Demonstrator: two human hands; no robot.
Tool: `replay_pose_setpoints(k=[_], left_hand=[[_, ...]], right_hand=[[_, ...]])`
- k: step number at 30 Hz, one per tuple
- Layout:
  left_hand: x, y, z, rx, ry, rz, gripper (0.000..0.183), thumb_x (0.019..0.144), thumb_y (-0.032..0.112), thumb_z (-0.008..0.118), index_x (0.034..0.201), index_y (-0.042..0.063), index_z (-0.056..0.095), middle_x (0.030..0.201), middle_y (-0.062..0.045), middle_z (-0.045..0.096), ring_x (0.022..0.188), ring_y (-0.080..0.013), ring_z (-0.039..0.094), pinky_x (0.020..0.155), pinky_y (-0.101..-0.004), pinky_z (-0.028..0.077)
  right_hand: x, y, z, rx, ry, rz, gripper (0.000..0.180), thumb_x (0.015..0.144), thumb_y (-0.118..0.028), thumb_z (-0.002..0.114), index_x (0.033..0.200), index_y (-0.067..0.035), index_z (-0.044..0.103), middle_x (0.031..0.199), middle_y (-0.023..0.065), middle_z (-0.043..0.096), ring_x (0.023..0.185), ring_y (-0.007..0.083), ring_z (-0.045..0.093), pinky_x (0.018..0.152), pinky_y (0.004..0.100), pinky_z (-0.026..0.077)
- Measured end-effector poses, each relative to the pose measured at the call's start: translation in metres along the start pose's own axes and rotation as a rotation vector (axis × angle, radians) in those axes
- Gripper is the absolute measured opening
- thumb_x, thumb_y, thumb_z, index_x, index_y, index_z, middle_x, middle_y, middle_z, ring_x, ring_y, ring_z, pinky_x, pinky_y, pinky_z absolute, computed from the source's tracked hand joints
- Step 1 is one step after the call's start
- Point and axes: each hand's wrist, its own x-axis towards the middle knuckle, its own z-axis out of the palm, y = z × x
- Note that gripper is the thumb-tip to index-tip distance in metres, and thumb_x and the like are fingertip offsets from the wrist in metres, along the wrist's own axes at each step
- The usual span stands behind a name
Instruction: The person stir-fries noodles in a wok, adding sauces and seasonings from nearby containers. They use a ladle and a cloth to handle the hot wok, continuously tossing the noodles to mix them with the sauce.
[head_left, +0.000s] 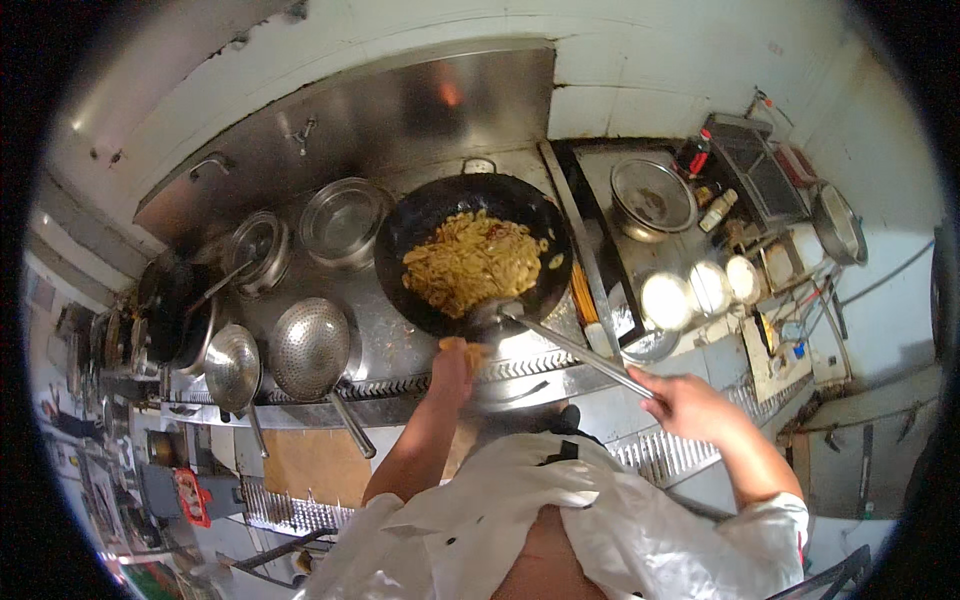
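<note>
A large black wok (405, 217) stands on the steel range, with a heap of sliced, yellow-brown food (476, 259) in it. My left hand (452, 375) is closed on a yellowish cloth (474, 352) at the wok's near rim. Whether it also grips a handle under the cloth is hidden. My right hand (682, 405) holds the long metal handle of a ladle (585, 354). The ladle's bowl rests against the near side of the food, inside the wok.
Two perforated skimmers (311, 349) lie left of the wok, handles over the front edge. Behind them are metal bowls (343, 221). To the right stand a lidded pot (652, 196), bottles (718, 210) and round seasoning containers (665, 300). A steel splashback (360, 112) rises behind.
</note>
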Motion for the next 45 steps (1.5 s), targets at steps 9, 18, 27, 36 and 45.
replay_pose_setpoints(k=[9, 18, 27, 36, 45], left_hand=[[0.053, -0.066, -0.083, 0.779, -0.183, 0.221, 0.024, 0.102, 0.030, 0.055, 0.114, 0.011, 0.065, 0.109, -0.012, 0.071, 0.095, -0.0283, 0.068, 0.077, -0.0409, 0.056], [-0.020, 0.011, 0.001, 0.820, -0.258, 0.694, 0.042, 0.105, 0.033, 0.044, 0.097, 0.001, 0.069, 0.081, -0.006, 0.064, 0.063, -0.0177, 0.055, 0.062, -0.0351, 0.046], [0.004, -0.010, -0.017, 0.161, -0.137, 0.086, 0.030, 0.105, 0.033, 0.054, 0.104, 0.005, 0.063, 0.080, -0.004, 0.058, 0.063, -0.0164, 0.051, 0.060, -0.0386, 0.045], [0.004, -0.025, -0.027, 0.278, -0.175, 0.266, 0.020, 0.103, 0.022, 0.054, 0.090, 0.008, 0.059, 0.082, -0.007, 0.058, 0.065, -0.0190, 0.055, 0.057, -0.0357, 0.047], [-0.053, 0.013, 0.012, -0.034, -0.368, 0.138, 0.031, 0.106, 0.031, 0.048, 0.105, 0.004, 0.063, 0.092, -0.011, 0.070, 0.076, -0.0238, 0.066, 0.064, -0.0380, 0.052]], right_hand=[[0.090, 0.030, 0.064, -0.051, 0.002, 0.089, 0.055, 0.105, -0.035, 0.050, 0.158, -0.027, 0.036, 0.084, 0.0213, 0.070, 0.075, 0.0340, 0.069, 0.076, 0.0462, 0.056], [0.041, 0.006, 0.042, 0.158, 0.030, 0.008, 0.060, 0.098, -0.019, 0.064, 0.154, -0.019, 0.043, 0.100, 0.0256, 0.071, 0.088, 0.0370, 0.072, 0.084, 0.0414, 0.056], [0.097, 0.002, 0.032, -0.035, -0.118, 0.086, 0.061, 0.102, -0.029, 0.056, 0.159, -0.024, 0.034, 0.096, 0.0243, 0.071, 0.080, 0.0388, 0.070, 0.081, 0.0481, 0.057], [0.092, -0.007, 0.070, 0.171, 0.015, 0.064, 0.060, 0.104, -0.029, 0.055, 0.159, -0.023, 0.033, 0.105, 0.0253, 0.070, 0.092, 0.0386, 0.070, 0.090, 0.0463, 0.056], [0.053, -0.019, -0.003, 0.023, -0.259, 0.099, 0.062, 0.102, -0.026, 0.056, 0.160, -0.019, 0.034, 0.078, 0.0198, 0.068, 0.068, 0.0298, 0.067, 0.071, 0.0421, 0.054]])
